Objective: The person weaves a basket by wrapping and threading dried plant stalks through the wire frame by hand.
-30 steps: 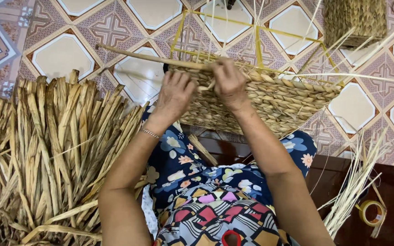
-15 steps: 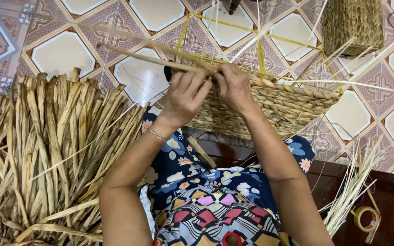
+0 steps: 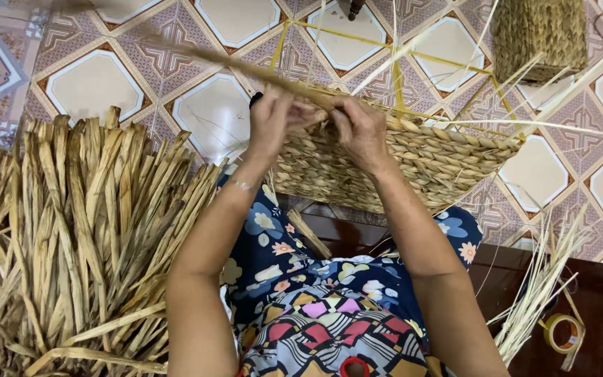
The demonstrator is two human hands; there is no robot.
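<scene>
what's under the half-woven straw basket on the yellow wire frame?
Under the half-woven straw basket: patterned floor tiles and the person's floral-clothed lap. The basket's inside is hidden by its woven wall.

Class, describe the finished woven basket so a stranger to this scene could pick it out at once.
Start from the patterned tiled floor and look to its top right corner. There the finished woven basket stands alone, apart from both hands. Unlike the half-woven basket on the yellow frame that the hands work on, it is small, boxy and darker, with no loose strands sticking out.
</scene>
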